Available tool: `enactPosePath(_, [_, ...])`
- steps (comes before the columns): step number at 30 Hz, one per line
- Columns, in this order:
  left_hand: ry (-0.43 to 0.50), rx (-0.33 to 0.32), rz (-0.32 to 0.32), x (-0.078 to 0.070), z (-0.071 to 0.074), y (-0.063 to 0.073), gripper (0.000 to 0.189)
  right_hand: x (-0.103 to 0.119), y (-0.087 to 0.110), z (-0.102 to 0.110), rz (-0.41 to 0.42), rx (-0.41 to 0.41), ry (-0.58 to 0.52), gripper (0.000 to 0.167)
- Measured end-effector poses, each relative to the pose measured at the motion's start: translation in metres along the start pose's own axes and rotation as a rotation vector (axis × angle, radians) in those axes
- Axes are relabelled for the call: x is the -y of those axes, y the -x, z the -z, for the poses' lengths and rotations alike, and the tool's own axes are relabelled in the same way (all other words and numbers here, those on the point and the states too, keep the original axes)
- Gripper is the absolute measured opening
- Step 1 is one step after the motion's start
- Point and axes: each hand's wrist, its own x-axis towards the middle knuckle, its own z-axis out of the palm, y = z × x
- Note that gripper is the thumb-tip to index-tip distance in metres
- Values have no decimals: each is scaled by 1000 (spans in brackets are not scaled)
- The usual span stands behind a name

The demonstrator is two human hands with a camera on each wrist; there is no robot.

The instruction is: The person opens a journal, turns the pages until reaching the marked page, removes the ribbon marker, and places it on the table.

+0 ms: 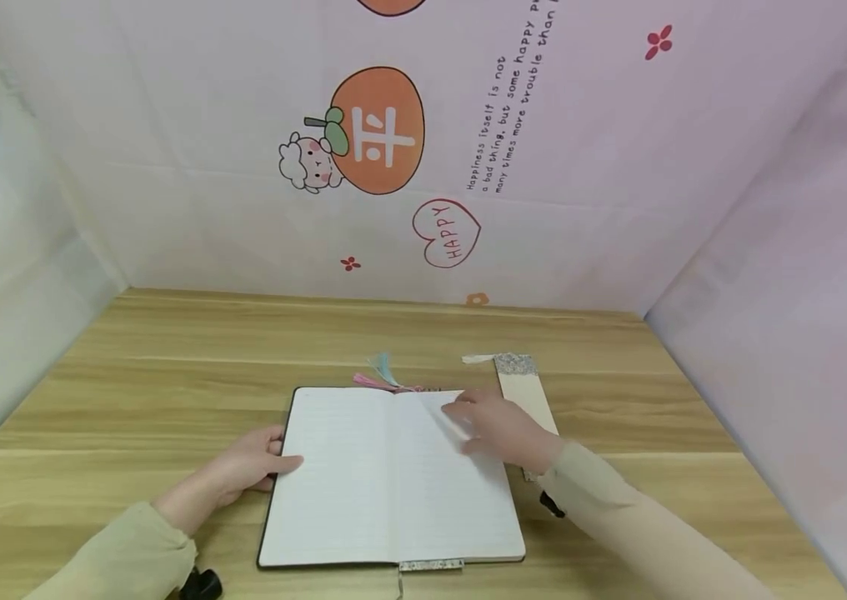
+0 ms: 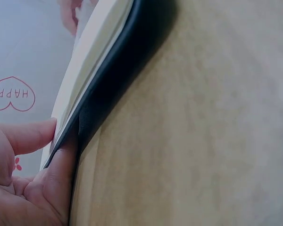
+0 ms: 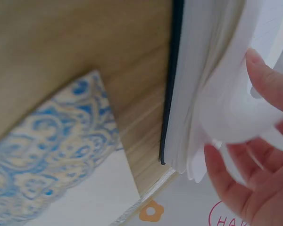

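An open notebook (image 1: 341, 500) with a black cover and faintly lined pages lies on the table. My left hand (image 1: 251, 462) holds its left edge, thumb on the page and fingers under the cover (image 2: 111, 77). Over the upper part of the right-hand side is my right hand (image 1: 502, 429). In the right wrist view a curled page (image 3: 226, 113) is between its thumb and fingers, bent up from the stack. Pink (image 1: 371, 382) and light blue tassels (image 1: 383, 367) stick out past the notebook's top edge. A patterned strip (image 1: 431, 565) shows below its bottom edge.
Right of the notebook lies a pale bookmark (image 1: 524, 392) with a silver-grey end and white tassel, partly under my right forearm. Its blue-patterned end (image 3: 61, 146) shows in the right wrist view. A printed cloth (image 1: 243, 233) hangs behind the wooden table (image 1: 191, 358).
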Motion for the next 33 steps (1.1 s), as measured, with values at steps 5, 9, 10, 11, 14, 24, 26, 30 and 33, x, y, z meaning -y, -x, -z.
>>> enactPosePath(5, [-16,-5,11,-2,0,0,56,-10,13,0,125,7,-158,44])
enactPosePath(9, [-27,-12,16,-4,-1,0,57,-14,20,5,120,31,-361,39])
enactPosePath(10, [-26,-14,18,-4,-1,0,58,-15,21,6,109,38,-402,38])
enactPosePath(11, [-24,-15,20,-4,-1,1,57,-16,22,8,90,48,-441,37])
enactPosePath(14, [-25,-17,26,-4,-1,1,57,-18,23,10,32,71,-538,35])
enactPosePath(24, [-23,-17,23,-2,-1,1,56,-25,26,19,-38,132,-968,50])
enactPosePath(26, [-20,-14,20,-2,-1,1,56,-24,26,21,-60,145,-1087,54])
enactPosePath(30, [-22,-13,13,-1,0,0,56,-17,26,25,-91,149,-1270,57])
enactPosePath(33, [-23,-14,13,0,-1,0,56,-11,25,24,-104,126,-1350,56])
